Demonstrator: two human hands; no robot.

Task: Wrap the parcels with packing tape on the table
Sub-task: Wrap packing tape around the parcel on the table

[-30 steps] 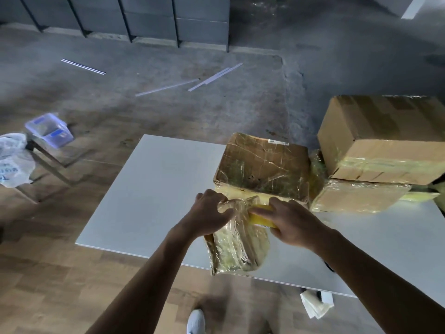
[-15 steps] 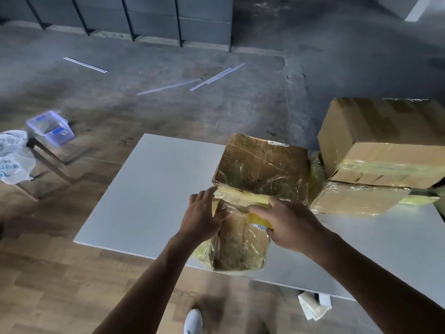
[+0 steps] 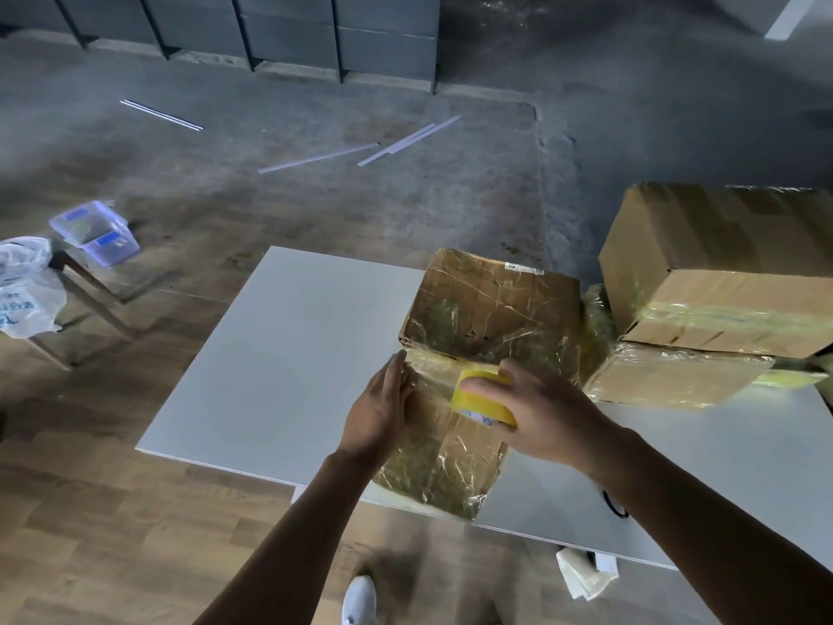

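Observation:
A cardboard parcel (image 3: 491, 318) wrapped in shiny clear tape stands at the near edge of the white table (image 3: 288, 354), its front face hanging slightly over the edge. My left hand (image 3: 376, 412) lies flat against the parcel's left front side, fingers straight. My right hand (image 3: 536, 412) grips a yellow roll of packing tape (image 3: 480, 396) and holds it against the front face, just below the top edge. A strip of tape runs across that edge between my hands.
Two more taped boxes are stacked at the right: a large one (image 3: 730, 268) on a flatter one (image 3: 671, 376). A stool on the left carries a plastic container (image 3: 94, 232) and a white bag (image 3: 27, 286). Paper scraps (image 3: 586, 575) lie on the floor beneath the table.
The parcel was tipped and is now settled with its front face lower. My left hand went from gripping the wrap to lying flat. The tape roll moved right across the front.

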